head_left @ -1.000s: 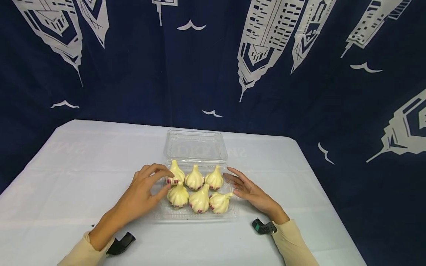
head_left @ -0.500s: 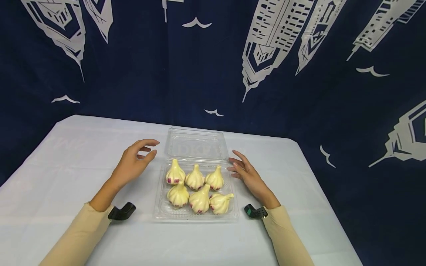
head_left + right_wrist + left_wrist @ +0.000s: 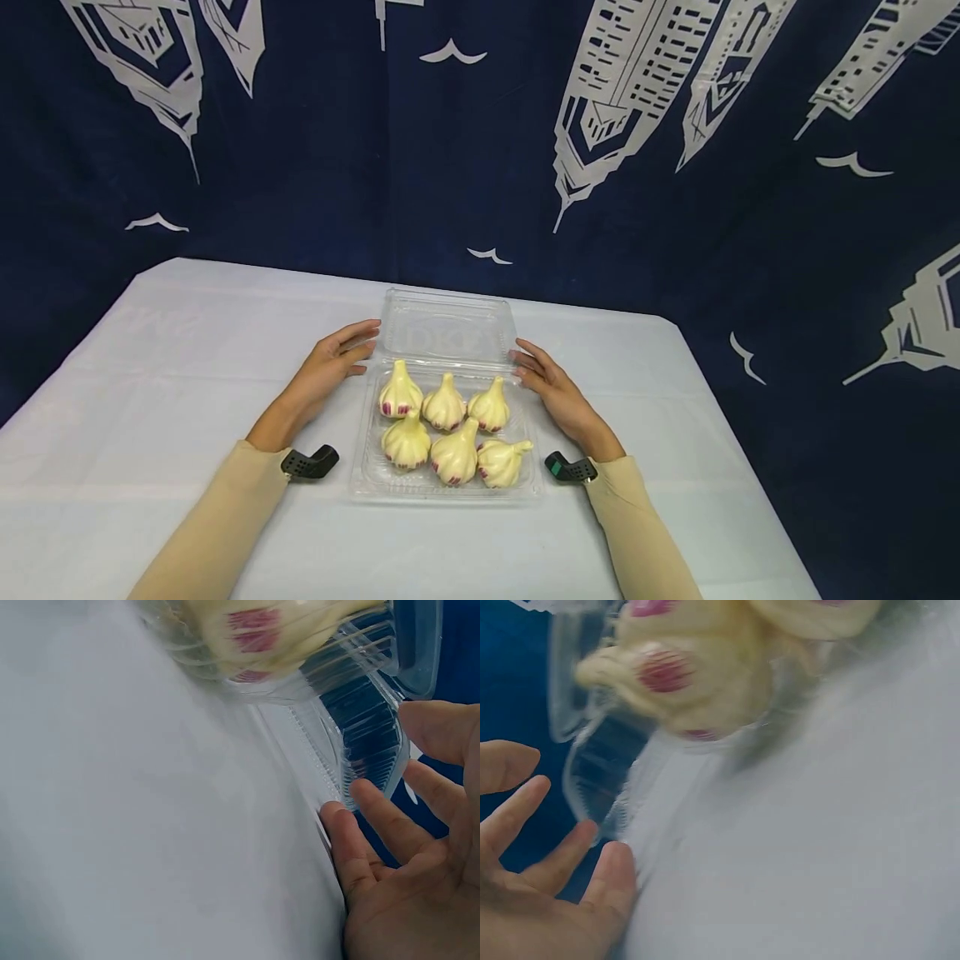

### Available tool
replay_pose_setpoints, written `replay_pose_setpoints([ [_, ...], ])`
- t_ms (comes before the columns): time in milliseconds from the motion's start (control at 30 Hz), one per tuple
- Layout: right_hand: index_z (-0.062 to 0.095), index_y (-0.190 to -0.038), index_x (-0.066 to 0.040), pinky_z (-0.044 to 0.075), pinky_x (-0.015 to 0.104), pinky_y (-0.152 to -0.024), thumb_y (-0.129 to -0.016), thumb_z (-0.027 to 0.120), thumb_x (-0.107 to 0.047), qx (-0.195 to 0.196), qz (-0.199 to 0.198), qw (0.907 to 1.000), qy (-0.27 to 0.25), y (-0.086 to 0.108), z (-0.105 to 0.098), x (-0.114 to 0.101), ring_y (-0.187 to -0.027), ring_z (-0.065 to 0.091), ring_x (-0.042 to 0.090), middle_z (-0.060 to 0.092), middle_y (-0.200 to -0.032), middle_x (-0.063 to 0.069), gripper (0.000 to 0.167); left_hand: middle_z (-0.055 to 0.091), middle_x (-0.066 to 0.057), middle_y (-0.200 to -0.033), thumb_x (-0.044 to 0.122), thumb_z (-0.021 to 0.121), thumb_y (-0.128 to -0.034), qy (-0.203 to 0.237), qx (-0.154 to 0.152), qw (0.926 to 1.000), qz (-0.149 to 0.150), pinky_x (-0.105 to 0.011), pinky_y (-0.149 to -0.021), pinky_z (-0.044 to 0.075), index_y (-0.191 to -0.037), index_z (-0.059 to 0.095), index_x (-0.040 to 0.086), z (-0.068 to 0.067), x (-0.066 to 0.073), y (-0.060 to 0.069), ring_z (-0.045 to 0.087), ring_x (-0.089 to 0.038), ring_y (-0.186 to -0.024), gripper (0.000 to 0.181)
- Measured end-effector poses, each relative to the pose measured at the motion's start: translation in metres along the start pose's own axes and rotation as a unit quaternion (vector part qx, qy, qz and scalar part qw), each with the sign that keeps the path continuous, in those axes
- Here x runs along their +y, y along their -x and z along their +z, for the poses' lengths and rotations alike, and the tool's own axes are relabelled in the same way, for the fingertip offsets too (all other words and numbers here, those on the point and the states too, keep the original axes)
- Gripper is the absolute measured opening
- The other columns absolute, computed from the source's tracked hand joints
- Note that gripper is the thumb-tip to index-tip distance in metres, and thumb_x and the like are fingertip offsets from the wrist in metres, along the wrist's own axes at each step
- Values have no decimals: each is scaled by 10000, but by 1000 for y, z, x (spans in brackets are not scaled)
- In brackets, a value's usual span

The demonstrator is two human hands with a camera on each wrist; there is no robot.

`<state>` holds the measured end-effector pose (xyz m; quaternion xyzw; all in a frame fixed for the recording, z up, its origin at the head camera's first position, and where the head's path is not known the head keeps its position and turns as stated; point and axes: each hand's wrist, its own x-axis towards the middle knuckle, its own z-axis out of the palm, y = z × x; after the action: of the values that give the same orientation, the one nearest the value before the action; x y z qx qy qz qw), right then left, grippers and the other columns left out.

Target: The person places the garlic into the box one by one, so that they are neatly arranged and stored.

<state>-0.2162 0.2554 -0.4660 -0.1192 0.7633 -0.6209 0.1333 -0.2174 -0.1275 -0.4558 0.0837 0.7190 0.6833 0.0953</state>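
Note:
Several pale yellow garlic bulbs (image 3: 453, 457) with purple marks sit in two rows in the base of a clear plastic clamshell box (image 3: 442, 495). Its lid (image 3: 448, 325) lies folded back flat behind the base. My left hand (image 3: 330, 362) is at the lid's left edge, fingers spread loosely. On the opposite side, my right hand (image 3: 557, 387) has its fingertips by the lid's right edge. Both wrist views show the fingers beside the clear lid (image 3: 375, 742), gripping nothing; whether the left fingertips (image 3: 585, 832) touch it, I cannot tell.
A white cloth (image 3: 225, 350) covers the table. Behind it hangs a dark blue curtain (image 3: 315, 167) with white building prints. Each sleeve cuff carries a black wrist mount, the left mount (image 3: 311, 463) and the right mount (image 3: 570, 468).
My left hand has left the back left garlic bulb, moved up and left, then come right to the lid's edge. My right hand has shifted up slightly to the lid's right side.

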Motion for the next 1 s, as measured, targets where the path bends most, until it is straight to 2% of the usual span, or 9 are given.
replay_pose_setpoints([
  [167,289,-1575,-185,374,366,-1096,-1046,544,-227,86,-50,10000,3,1,2,0,-1471,317,274,329,-1612,81,589,346,-43,-1615,229,530,-1051,19,-135,9999,21,-245,-960,462,-1531,408,146,7,-9,-1,353,-255,-1450,502],
  [367,323,-1564,-180,421,210,-989,-1037,564,-245,228,11,9997,49,3,2,-2,-1441,353,265,319,-1623,35,584,307,4,-1628,294,545,-1045,-218,-63,9997,-57,-326,-1014,420,-1528,425,196,13,-9,0,424,-246,-1370,508],
  [667,341,-1561,-198,473,210,-939,-1055,523,-226,387,-78,9992,-18,2,2,-9,-1217,515,135,317,-1623,-2,539,308,43,-1626,255,551,-1040,-274,23,9996,22,-292,-963,460,-1520,441,176,14,-4,-2,436,-229,-1358,498],
  [833,371,-1548,-186,502,218,-924,-1065,501,-250,564,-132,9983,-52,2,3,-13,-1179,545,111,344,-1608,6,504,301,46,-1630,221,555,-1032,-195,78,9998,11,-311,-953,487,-1518,445,178,14,2,-1,442,-219,-1346,500],
  [1000,428,-1518,-159,523,239,-898,-1053,530,-256,890,-317,9951,277,3,5,-18,-1113,586,96,420,-1558,64,486,328,13,-1615,207,555,-1029,-154,170,9996,157,-307,-941,503,-1512,451,200,14,9,2,466,-247,-1323,495],
])
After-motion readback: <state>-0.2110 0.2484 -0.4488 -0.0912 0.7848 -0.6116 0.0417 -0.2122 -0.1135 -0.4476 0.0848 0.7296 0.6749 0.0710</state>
